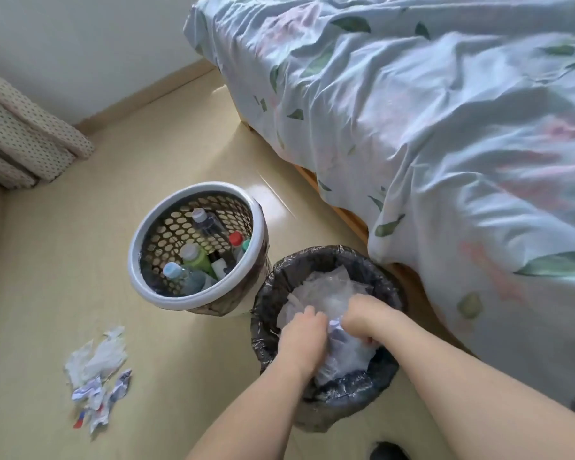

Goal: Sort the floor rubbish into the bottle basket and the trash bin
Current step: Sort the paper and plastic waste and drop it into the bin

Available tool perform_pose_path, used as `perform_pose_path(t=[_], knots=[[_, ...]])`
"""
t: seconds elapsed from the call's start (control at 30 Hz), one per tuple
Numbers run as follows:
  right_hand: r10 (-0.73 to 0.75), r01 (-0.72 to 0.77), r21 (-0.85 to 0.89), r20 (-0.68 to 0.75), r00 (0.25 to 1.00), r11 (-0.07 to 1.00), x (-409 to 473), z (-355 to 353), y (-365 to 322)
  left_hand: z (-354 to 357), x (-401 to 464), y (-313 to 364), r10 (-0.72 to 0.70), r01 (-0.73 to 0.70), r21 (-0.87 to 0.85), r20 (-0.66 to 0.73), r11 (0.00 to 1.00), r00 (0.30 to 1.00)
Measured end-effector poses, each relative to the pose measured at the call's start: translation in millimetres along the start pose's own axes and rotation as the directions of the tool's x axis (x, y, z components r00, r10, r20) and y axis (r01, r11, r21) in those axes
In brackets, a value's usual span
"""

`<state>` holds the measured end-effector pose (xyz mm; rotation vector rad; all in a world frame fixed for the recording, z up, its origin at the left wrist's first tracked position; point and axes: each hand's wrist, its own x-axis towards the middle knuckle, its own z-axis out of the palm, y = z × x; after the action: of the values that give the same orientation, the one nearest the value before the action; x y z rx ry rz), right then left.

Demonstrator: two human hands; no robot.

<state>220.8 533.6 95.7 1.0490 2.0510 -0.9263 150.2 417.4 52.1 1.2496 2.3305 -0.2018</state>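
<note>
Both hands were down in the trash bin [266, 330] at 6 o'clock: left hand [301, 336] and right hand [362, 322] curled shut on crumpled paper and plastic [342, 356], apparently one wad. Bottle basket [140, 257] touched the bin at 10 o'clock, holding bottles [193, 260]. Floor scraps [97, 376] lay at 8 o'clock, well apart.

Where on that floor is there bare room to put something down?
Open floor lies left of the bottle basket, up to the folded bedding, and between basket and bed. It is crowded at the paper scraps and where both hands press into the trash bin.
</note>
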Motion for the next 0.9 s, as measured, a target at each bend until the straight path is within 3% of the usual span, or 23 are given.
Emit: perform_pose_path(t=[0.27,0.5,0.77,0.9], knots=[[0.049,-0.055,-0.038,-0.142,0.989,0.998,20,16,3,-11,8,-18,0.046,-0.024,-0.128,0.170,0.991,0.984],[-0.016,-0.026,-0.188,-0.218,0.976,0.982,-41,-13,-34,-80,-46,-48,0.063,-0.071,-0.168,-0.052,0.983,0.997],[-0.323,0.219,-0.354,-0.266,0.909,0.909,-134,1,-154,-140,-156,-143,-0.090,0.040,-0.208,-0.239,0.977,0.967],[-0.457,0.337,-0.406,-0.247,0.854,0.849,-154,43,-225,-143,-209,-217,-0.165,0.133,-0.165,-0.199,0.977,0.966]])
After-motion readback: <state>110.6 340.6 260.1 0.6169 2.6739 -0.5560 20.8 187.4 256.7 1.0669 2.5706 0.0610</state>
